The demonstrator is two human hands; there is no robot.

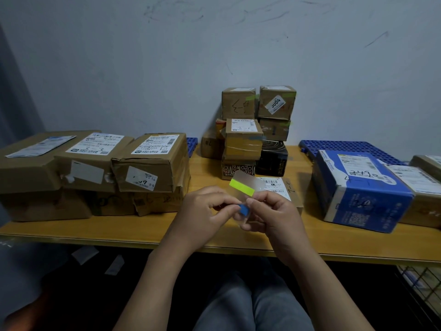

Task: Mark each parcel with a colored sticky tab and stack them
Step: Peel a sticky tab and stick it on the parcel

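Over the table's front edge my right hand [269, 213] grips a clear plastic tab sheet [243, 180] that carries a yellow-green tab [242, 187] and a blue tab [244, 209]. My left hand [205, 209] pinches at the blue tab with thumb and fingertips. Just behind my hands lies a flat brown parcel [282, 187] with a white label. A stack of small parcels [253, 132] stands at the back centre. Large brown parcels [95, 173] are piled on the left. A blue parcel [360, 189] sits on the right.
The wooden table [143, 230] runs across the view, with a blue plastic pallet [353, 146] at the back right and another brown parcel [422, 187] at the far right. A wire basket [420, 290] stands under the table's right end. My knees are below.
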